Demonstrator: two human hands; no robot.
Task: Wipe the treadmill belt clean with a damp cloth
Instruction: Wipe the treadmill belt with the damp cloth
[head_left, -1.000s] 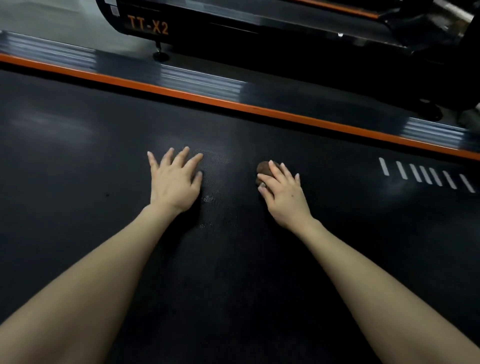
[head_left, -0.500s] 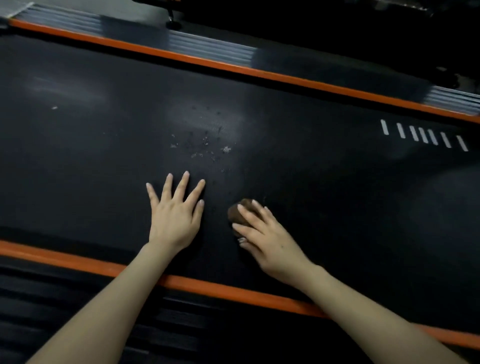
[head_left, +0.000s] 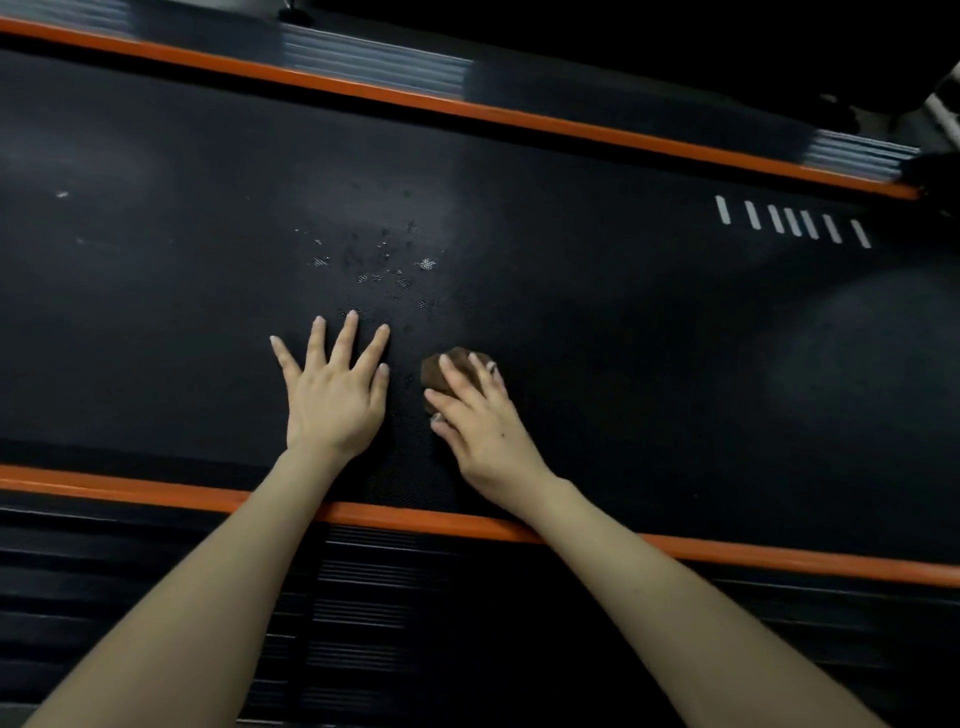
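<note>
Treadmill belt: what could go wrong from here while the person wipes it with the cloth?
1. The small brown cloth is bunched under the fingers of the right hand, so each stroke probably covers little. The speckled patch beyond the hands may be missed or only smeared.
2. The left hand lies flat on the treadmill belt. If the belt slips, the person may lose support.

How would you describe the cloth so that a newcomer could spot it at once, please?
Find the wide black treadmill belt between two orange strips. Near its close edge lie two hands; the cloth is the small brown wad pressed under the right hand. It is the only brown thing there; the left hand covers bare belt.
</note>
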